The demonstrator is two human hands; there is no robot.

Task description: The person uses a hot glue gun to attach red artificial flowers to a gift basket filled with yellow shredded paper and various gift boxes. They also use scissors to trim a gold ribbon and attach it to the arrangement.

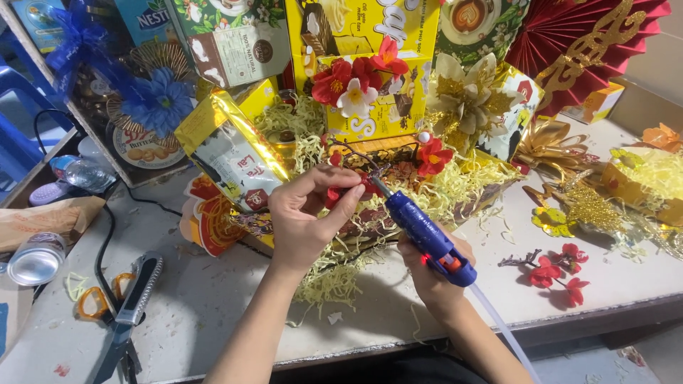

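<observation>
Between pinched left hand [307,217] fingertips, red flower [340,195]; right hand [435,274] gripping blue glue gun [427,238].

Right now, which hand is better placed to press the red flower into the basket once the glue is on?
The left hand, probably. Its fingertips already pinch the red flower at the glue gun's nozzle, above the yellow shredded paper. The right hand is wrapped around the gun's grip.
</observation>
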